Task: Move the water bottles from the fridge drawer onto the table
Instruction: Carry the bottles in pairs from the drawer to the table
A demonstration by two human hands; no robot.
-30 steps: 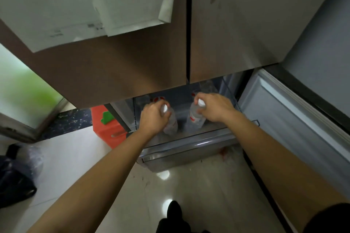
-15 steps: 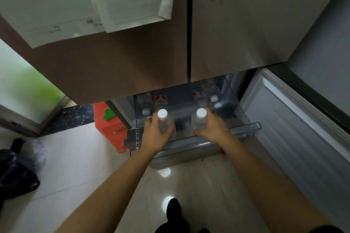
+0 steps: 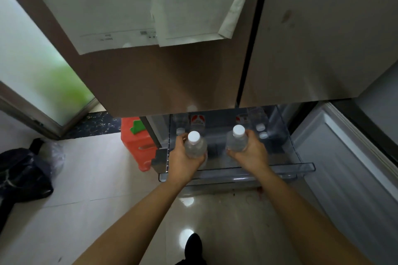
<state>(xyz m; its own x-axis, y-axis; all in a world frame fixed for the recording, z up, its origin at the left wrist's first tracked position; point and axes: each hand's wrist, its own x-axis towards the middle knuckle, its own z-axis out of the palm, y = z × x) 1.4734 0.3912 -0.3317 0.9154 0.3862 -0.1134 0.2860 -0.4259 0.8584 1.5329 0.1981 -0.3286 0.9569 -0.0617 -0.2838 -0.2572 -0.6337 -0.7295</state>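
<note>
Both bottles (image 3: 195, 146) now lifted above the drawer (image 3: 237, 173).

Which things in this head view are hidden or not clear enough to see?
- Table: outside the head view.
- Bottles left in the drawer: its back lies under the fridge doors; only some caps show.
- Left bottle base: covered by the left hand.
- Right bottle base: covered by the right hand.
- Paper print: too small.

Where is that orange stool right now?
In the head view, the orange stool stands on the floor left of the open fridge drawer, just beyond the left hand holding a bottle.
</note>
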